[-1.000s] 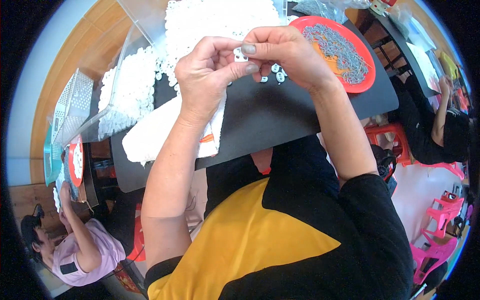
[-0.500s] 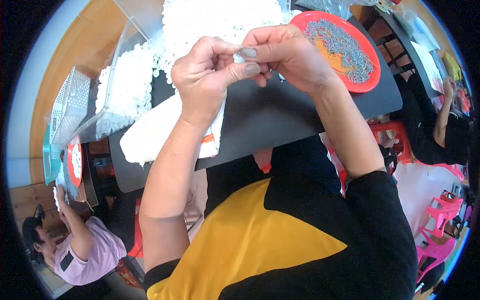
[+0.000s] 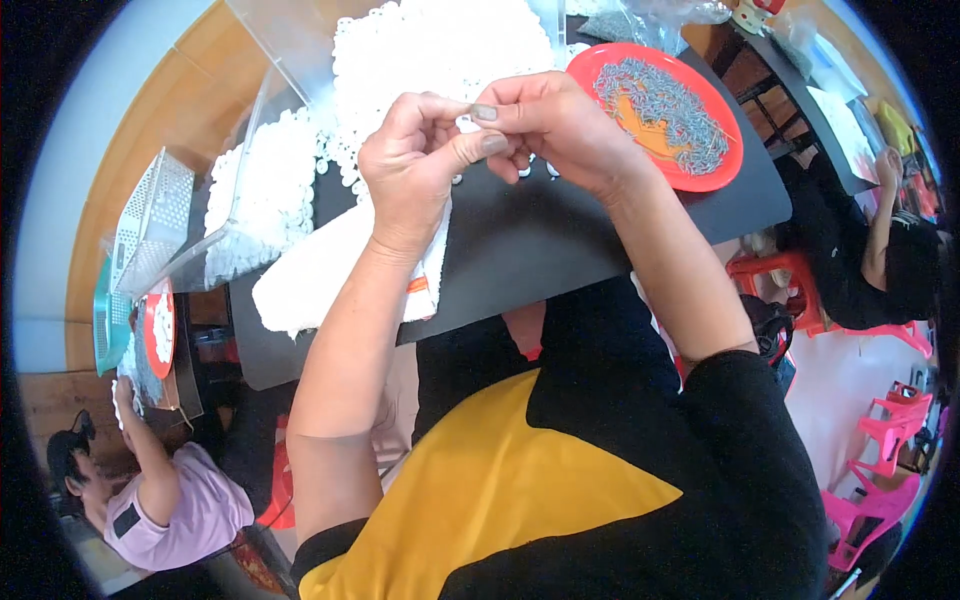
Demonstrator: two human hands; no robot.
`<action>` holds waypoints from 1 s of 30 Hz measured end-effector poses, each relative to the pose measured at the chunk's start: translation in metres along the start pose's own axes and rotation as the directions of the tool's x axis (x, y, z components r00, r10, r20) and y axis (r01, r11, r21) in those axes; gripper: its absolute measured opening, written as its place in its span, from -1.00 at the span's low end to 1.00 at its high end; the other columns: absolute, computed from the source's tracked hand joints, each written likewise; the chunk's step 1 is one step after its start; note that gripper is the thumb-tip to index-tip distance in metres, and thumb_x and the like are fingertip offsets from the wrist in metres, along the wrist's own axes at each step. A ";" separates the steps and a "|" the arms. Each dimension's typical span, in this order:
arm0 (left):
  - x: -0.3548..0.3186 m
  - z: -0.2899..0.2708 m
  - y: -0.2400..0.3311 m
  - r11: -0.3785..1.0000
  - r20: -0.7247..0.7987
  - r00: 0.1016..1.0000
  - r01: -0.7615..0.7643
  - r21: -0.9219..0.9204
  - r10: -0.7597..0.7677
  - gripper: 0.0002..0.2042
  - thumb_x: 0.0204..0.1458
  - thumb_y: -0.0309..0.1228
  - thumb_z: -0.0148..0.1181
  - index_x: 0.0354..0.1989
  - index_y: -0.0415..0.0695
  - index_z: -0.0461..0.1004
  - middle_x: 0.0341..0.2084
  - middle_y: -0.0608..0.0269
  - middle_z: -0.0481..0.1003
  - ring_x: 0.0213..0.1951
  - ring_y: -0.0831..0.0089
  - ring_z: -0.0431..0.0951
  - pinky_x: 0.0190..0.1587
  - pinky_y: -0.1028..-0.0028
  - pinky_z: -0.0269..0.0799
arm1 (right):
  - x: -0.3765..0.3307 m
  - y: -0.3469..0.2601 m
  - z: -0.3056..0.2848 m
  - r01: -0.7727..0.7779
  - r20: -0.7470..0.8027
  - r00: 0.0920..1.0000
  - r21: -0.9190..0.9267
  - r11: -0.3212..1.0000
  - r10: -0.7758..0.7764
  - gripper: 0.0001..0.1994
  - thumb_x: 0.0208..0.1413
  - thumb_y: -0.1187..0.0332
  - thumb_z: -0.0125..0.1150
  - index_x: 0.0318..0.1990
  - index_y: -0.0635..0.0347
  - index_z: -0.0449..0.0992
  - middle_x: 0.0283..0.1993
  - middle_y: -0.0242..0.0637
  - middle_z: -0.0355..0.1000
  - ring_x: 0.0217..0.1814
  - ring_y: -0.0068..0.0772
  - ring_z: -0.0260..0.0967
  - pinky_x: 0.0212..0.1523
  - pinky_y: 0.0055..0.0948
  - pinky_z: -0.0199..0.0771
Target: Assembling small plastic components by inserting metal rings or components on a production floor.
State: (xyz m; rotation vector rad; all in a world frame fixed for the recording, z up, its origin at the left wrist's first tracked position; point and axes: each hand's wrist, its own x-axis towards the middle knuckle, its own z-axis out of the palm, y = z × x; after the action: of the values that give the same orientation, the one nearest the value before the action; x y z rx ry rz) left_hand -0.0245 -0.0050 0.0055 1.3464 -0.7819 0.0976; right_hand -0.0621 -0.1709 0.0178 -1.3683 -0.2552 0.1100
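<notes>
Above the far part of the dark table, my two hands meet fingertip to fingertip. My left hand (image 3: 412, 165) pinches a small white plastic piece (image 3: 466, 124) between thumb and forefinger. The fingers of my right hand (image 3: 565, 125) are closed at the same piece, its thumb pressed against the top; anything else they grip is hidden. Behind the hands lies a big heap of similar white pieces (image 3: 430, 55). To the right, a red plate (image 3: 725, 150) carries many thin grey metal nails (image 3: 655, 95). A few loose white pieces lie under my right fingers.
A folded white towel (image 3: 320, 270) lies by my left forearm on the dark table (image 3: 560, 245). Further left stand a clear bin of white pieces (image 3: 262, 185) and a white perforated basket (image 3: 160, 215). A person in pink (image 3: 180, 500) works at lower left; another in black sits right.
The view has shifted a little, so the table and plate sit slightly lower and further left. My hands stay together at the white piece, with only small finger movement.
</notes>
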 end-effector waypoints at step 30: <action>0.009 -0.009 -0.027 0.989 -0.108 0.985 0.143 0.040 -0.138 -0.69 -0.29 -0.55 0.36 -0.32 -0.31 0.46 -0.61 0.27 0.44 -0.54 0.56 0.41 -0.45 0.53 0.36 | 0.089 -0.073 0.050 0.318 -0.078 0.921 -0.413 0.854 -0.381 -0.85 0.10 0.41 0.11 -0.44 0.29 0.50 -0.51 -0.34 0.41 -0.50 -0.53 0.36 -0.44 -0.57 0.29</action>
State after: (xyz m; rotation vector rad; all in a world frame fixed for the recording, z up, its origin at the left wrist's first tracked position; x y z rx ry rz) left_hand -0.0009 -0.0073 -0.0120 1.4256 -0.5978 0.0751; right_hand 0.0068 -0.1175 0.1083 -1.6975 -0.4061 -0.3757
